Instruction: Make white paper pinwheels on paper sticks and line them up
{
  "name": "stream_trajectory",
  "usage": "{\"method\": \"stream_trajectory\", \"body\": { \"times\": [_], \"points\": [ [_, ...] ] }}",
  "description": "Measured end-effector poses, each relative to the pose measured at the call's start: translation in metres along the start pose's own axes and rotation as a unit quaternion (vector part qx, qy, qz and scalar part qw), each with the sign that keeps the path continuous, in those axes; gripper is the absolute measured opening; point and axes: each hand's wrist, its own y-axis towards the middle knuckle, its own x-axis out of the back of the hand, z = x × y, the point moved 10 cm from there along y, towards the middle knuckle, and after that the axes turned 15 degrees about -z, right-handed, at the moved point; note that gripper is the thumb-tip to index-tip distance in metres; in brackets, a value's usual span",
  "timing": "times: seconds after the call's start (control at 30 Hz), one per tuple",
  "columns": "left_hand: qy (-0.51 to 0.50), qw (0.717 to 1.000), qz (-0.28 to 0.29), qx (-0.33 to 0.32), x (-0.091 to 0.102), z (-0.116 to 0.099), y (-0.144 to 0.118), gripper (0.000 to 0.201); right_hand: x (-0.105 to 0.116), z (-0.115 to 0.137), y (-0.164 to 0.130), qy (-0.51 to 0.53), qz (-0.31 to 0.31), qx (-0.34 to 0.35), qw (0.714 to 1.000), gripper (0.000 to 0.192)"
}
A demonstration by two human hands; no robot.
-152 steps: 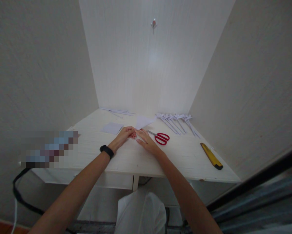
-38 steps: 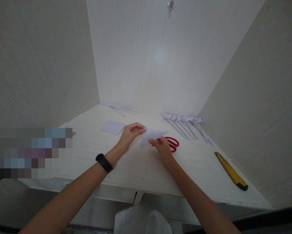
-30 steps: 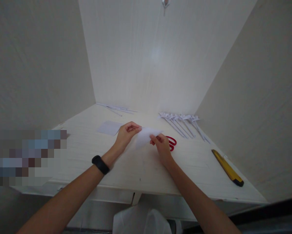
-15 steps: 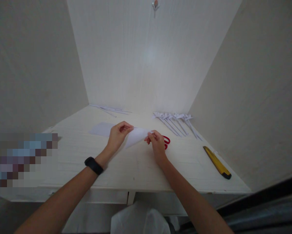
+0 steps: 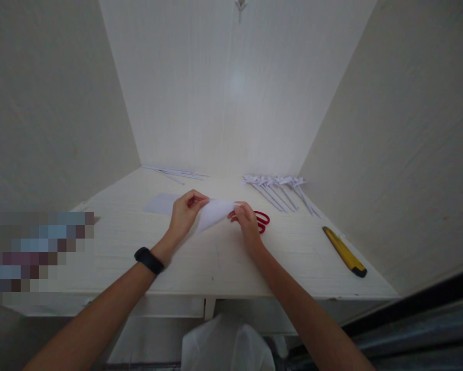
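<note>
Both my hands hold a folded white paper point(image 5: 215, 212) a little above the white table point(image 5: 224, 252). My left hand point(image 5: 185, 214), with a black band on its wrist, pinches the paper's left end between thumb and fingers. At the paper's right end my right hand point(image 5: 245, 219) grips it with its fingertips. Red scissors point(image 5: 261, 220) lie on the table just behind my right hand, partly hidden by it.
A flat white sheet point(image 5: 158, 203) lies left of my left hand. Several folded paper pieces with long stems point(image 5: 281, 188) lie at the back right, thin paper strips point(image 5: 173, 172) at the back left. A yellow utility knife point(image 5: 344, 251) rests near the right edge. Walls close in on three sides.
The paper was lifted off the table and turned between both hands; my right hand shifted from its lower edge to its right end. The view drifted slightly.
</note>
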Motion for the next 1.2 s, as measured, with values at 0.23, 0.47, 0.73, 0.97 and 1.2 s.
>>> {"method": "stream_trajectory", "body": {
  "times": [0.23, 0.47, 0.73, 0.97, 1.2],
  "points": [
    [-0.006, 0.995, 0.101, 0.004, -0.021, -0.003, -0.017, 0.018, -0.005, -0.014, -0.002, -0.003, 0.027, -0.056, 0.998, 0.027],
    [-0.016, 0.995, 0.095, 0.035, -0.022, 0.004, -0.016, 0.018, 0.009, -0.017, 0.008, -0.018, -0.029, -0.037, 0.999, 0.025],
    [-0.031, 0.996, 0.076, 0.046, -0.020, 0.004, -0.014, 0.014, 0.011, -0.009, 0.006, -0.009, -0.044, -0.014, 0.999, 0.032],
    [-0.030, 0.993, 0.100, 0.058, -0.023, 0.007, -0.017, 0.017, 0.028, -0.002, 0.009, 0.012, -0.093, -0.004, 0.996, 0.019],
    [-0.043, 0.996, 0.030, 0.069, -0.011, 0.011, -0.006, 0.015, 0.002, 0.000, 0.001, 0.006, 0.005, -0.018, 1.000, 0.023]
  ]
}}
